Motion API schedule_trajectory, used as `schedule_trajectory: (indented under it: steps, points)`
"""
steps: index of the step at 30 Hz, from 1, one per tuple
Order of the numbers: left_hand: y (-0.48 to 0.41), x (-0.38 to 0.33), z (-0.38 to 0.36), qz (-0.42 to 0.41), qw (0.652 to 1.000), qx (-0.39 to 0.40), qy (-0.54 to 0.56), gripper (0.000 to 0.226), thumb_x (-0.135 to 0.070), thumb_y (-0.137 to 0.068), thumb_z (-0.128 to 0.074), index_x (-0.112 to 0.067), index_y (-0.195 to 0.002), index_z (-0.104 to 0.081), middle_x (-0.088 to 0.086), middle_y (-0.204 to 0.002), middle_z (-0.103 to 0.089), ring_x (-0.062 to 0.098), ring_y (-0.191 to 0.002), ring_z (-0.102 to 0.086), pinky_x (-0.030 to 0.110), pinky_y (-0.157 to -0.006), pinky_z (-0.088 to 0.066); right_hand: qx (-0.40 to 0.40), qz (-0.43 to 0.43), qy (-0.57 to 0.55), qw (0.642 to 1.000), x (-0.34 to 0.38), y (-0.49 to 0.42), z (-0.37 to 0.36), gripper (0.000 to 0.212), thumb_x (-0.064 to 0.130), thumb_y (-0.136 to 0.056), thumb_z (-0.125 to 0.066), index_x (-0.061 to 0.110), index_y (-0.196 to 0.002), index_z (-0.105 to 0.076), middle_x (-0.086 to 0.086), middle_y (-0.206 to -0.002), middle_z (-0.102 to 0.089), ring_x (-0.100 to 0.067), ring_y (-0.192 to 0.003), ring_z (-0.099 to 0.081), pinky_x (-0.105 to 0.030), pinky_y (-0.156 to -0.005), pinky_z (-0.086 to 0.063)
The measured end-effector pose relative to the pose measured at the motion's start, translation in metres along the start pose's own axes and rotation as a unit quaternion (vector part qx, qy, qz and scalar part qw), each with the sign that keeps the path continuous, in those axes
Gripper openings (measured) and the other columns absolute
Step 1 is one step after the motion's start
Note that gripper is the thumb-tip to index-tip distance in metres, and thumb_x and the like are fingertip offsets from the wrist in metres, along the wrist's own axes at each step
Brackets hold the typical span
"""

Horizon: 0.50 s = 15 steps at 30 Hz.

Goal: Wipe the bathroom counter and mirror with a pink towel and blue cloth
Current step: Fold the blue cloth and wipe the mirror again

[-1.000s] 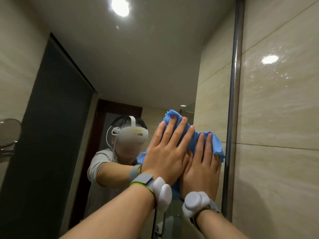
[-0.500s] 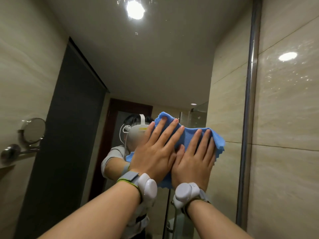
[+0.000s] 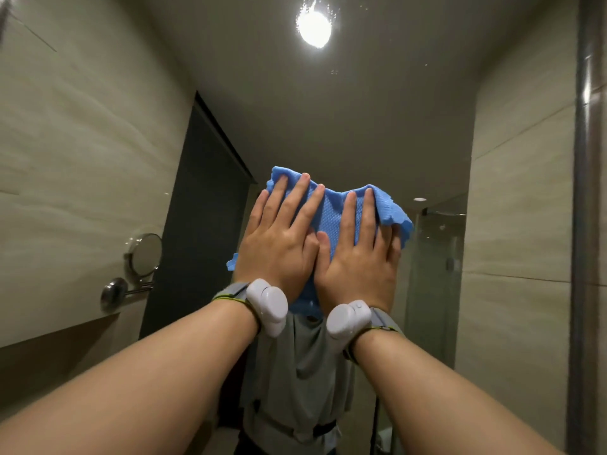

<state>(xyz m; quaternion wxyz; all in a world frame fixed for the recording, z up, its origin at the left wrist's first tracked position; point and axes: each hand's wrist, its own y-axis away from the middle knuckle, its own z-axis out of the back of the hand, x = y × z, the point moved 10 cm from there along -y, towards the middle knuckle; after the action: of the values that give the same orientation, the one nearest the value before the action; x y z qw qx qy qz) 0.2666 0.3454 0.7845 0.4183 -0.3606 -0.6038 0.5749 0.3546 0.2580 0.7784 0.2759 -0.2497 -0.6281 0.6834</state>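
both hands have slid the blue cloth (image 3: 331, 221) leftward and a little higher on the mirror (image 3: 377, 110) since the earlier frames, away from its right edge frame (image 3: 589, 224). far left, a small round shaving mirror (image 3: 146, 254) on its wall arm shows in the reflection. the left hand (image 3: 279, 244) lies flat, fingers spread, pinning the cloth's left half to the glass; just beside it, thumbs touching, the right hand (image 3: 358, 257) presses flat too, not gripping. the cloth looks light, soft and limp, so it likely bunches unless pressed with wide palms, and its free right corner is the easy place to pinch. the pink towel and the surface are out of view, and the cloth hides the reflected head.
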Motion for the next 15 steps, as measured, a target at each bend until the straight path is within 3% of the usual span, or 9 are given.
schedule_trajectory:
  steps: [15]
  points:
    - [0.007,0.004,0.001,-0.006,1.000,-0.009,-0.008,0.061,-0.031,-0.102,-0.042,-0.022,-0.161,-0.031,0.005,-0.170,-0.024,0.027,-0.159,-0.015,0.048,-0.129,-0.014,0.002,0.001,0.001,1.000,0.008,0.010,-0.003,0.068,0.053,-0.102,-0.018,0.019,-0.160,-0.007,-0.004,-0.167,-0.003,-0.028,-0.151,-0.017,-0.047,-0.122,-0.010]
